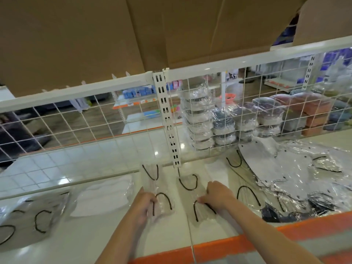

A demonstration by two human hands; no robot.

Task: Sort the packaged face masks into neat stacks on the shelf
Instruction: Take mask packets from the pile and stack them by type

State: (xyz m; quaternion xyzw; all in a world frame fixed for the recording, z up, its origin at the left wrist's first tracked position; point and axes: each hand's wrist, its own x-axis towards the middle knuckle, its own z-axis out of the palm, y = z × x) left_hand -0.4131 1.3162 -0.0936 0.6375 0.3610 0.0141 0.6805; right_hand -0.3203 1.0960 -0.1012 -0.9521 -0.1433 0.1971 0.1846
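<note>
Here, hands grasping packaged masks, left hand (143, 203) one mask (158, 189), right hand (216, 195) another (198, 204).

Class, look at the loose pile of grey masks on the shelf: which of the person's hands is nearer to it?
Right. The right hand lies just left of the grey pile, pinching a mask packet. The left hand is farther left, holding another packet.

No text, label, brand or number is showing legibly anywhere; the small orange price-strip tags on the far shelving at twelve o'clock are too blurred.
</note>
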